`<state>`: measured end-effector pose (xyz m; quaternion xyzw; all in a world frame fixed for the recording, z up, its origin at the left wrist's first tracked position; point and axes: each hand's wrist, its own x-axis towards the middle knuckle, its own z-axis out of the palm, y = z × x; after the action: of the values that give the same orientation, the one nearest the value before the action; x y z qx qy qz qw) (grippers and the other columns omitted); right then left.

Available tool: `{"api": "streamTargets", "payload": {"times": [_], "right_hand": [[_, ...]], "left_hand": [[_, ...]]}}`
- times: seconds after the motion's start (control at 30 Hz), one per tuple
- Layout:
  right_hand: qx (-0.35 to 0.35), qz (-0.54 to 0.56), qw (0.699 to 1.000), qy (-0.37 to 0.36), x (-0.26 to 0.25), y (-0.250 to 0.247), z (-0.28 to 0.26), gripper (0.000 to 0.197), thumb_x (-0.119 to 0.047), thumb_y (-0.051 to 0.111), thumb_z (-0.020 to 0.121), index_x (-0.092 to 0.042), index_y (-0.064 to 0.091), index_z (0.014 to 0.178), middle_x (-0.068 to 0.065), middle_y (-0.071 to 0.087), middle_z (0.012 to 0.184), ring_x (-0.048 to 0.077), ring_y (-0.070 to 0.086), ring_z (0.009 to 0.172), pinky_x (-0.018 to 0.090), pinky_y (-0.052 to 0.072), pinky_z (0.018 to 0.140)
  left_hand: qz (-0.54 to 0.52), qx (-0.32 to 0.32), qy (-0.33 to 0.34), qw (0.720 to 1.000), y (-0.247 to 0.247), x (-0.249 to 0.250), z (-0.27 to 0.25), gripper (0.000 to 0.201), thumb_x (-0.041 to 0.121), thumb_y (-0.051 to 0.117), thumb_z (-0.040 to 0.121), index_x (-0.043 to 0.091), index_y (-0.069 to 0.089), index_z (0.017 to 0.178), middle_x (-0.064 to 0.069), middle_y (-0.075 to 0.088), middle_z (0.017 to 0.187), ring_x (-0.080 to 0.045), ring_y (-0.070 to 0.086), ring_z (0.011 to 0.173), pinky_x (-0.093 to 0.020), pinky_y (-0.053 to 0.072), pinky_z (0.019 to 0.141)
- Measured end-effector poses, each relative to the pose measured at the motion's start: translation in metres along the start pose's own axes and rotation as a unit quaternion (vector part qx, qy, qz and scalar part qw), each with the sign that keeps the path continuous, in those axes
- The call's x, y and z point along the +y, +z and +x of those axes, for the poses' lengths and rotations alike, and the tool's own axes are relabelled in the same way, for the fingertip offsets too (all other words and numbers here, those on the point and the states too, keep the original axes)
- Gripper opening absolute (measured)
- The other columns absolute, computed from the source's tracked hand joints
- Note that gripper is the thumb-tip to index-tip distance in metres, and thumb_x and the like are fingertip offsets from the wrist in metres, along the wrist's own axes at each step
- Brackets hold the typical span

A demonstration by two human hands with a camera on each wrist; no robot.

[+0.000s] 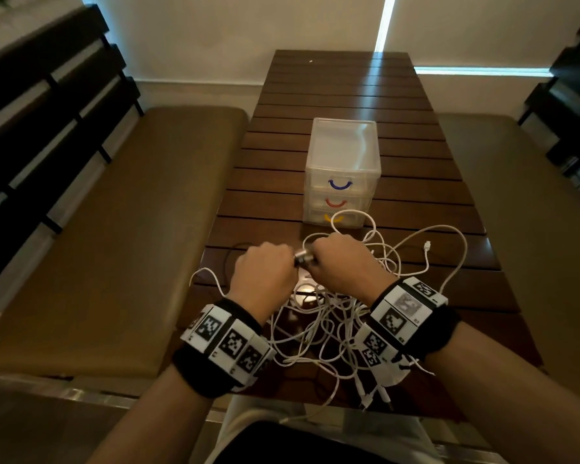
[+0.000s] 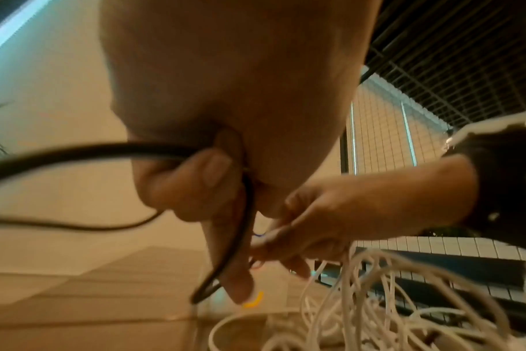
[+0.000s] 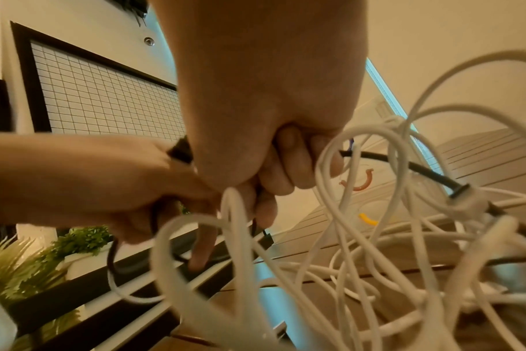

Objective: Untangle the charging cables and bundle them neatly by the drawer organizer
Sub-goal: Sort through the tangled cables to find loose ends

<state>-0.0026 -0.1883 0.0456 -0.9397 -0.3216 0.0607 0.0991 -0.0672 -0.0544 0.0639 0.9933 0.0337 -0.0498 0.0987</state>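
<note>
Before one three-drawer organizer (image 1: 343, 155), both hands' grips (image 1: 263, 272) (image 1: 344, 262) clench one black cable (image 2: 75, 152) above tangled white cables (image 1: 318, 316).

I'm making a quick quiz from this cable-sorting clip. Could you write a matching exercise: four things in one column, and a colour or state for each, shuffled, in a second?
Things:
1. top drawer handle
2. bottom drawer handle
3. cable in the left hand
4. cable pile

Colour or state:
A. white, tangled on the table
B. blue
C. black, gripped in curled fingers
D. yellow

Pairs: 1-B, 2-D, 3-C, 4-A
</note>
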Motion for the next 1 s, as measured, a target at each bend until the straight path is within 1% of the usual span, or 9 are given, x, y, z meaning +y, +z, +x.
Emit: {"api": "streamTargets", "payload": {"times": [0.13,0.27,0.37,0.43,0.53,0.63,0.7,0.8,1.0], "right_hand": [[-0.013,0.121,0.993,0.0,0.007,-0.002,-0.002,0.017,-0.023,0.053,0.093,-0.017,0.058,0.078,-0.004,0.055,0.069,0.017,0.053,0.063,0.031,0.04,0.058],[-0.035,0.203,0.978,-0.018,0.007,-0.007,-0.005,0.014,-0.015,0.049,0.098,-0.018,0.059,0.088,-0.004,0.059,0.078,0.007,0.052,0.065,0.025,0.036,0.06],[-0.067,0.185,0.98,-0.032,0.008,-0.006,-0.006,0.018,-0.019,0.047,0.101,-0.014,0.064,0.106,-0.008,0.057,0.078,0.002,0.049,0.066,0.025,0.037,0.062],[-0.077,0.172,0.981,-0.042,0.007,-0.001,-0.006,0.022,-0.026,0.047,0.102,-0.014,0.063,0.112,-0.003,0.062,0.084,0.011,0.056,0.073,0.031,0.044,0.067],[-0.075,0.167,0.982,-0.054,0.002,0.003,-0.007,0.024,-0.031,0.048,0.102,-0.016,0.065,0.11,-0.005,0.059,0.079,0.013,0.057,0.071,0.033,0.044,0.066],[-0.064,0.13,0.988,-0.054,0.004,0.004,-0.007,0.033,-0.04,0.044,0.103,-0.019,0.07,0.106,-0.003,0.066,0.082,0.014,0.062,0.075,0.036,0.052,0.07],[-0.044,0.14,0.988,-0.049,0.01,0.003,-0.009,0.04,-0.045,0.042,0.102,-0.018,0.07,0.098,0.0,0.07,0.085,0.015,0.064,0.077,0.039,0.054,0.073],[-0.017,0.144,0.988,-0.046,0.019,-0.001,-0.011,0.045,-0.049,0.042,0.101,-0.016,0.068,0.086,0.001,0.067,0.073,0.014,0.062,0.066,0.038,0.053,0.065],[0.013,0.134,0.99,-0.043,0.026,-0.007,-0.008,0.036,-0.045,0.043,0.102,-0.023,0.056,0.076,-0.001,0.061,0.067,0.011,0.055,0.059,0.028,0.041,0.057]], "left_hand": [[-0.159,-0.003,0.001,0.987,0.022,-0.002,0.006,0.025,0.034,0.035,0.101,0.024,0.057,0.098,-0.001,0.062,0.086,-0.029,0.06,0.081,-0.04,0.046,0.068],[-0.197,0.061,0.005,0.978,0.029,0.0,0.003,0.033,0.037,0.033,0.103,0.032,0.044,0.134,0.001,0.056,0.097,-0.025,0.057,0.086,-0.041,0.044,0.075],[-0.248,0.064,-0.018,0.966,0.031,-0.001,0.006,0.035,0.046,0.029,0.103,0.024,0.056,0.095,0.002,0.058,0.085,-0.021,0.059,0.079,-0.033,0.036,0.064],[-0.294,0.079,-0.043,0.952,0.031,-0.002,0.007,0.037,0.044,0.032,0.103,0.023,0.052,0.079,0.003,0.058,0.079,-0.017,0.056,0.072,-0.03,0.033,0.059],[-0.235,0.114,-0.061,0.963,0.031,-0.002,0.009,0.027,0.027,0.036,0.1,0.022,0.047,0.076,0.003,0.052,0.079,-0.022,0.053,0.073,-0.035,0.032,0.062],[-0.249,0.14,-0.108,0.952,0.028,-0.013,0.016,0.03,0.026,0.033,0.1,0.017,0.053,0.079,-0.003,0.057,0.08,-0.026,0.054,0.074,-0.04,0.039,0.065],[-0.325,0.125,-0.16,0.924,0.02,-0.025,0.023,0.034,0.03,0.037,0.101,0.018,0.062,0.081,-0.007,0.063,0.078,-0.028,0.059,0.076,-0.042,0.047,0.072],[-0.46,0.117,-0.218,0.853,0.005,-0.045,0.026,0.032,0.027,0.043,0.099,0.023,0.065,0.076,0.0,0.053,0.064,-0.019,0.047,0.059,-0.034,0.038,0.062],[-0.534,0.191,-0.253,0.784,-0.017,-0.078,0.025,0.027,0.025,0.046,0.097,0.022,0.064,0.076,0.002,0.05,0.065,-0.013,0.043,0.055,-0.028,0.033,0.051]]}}
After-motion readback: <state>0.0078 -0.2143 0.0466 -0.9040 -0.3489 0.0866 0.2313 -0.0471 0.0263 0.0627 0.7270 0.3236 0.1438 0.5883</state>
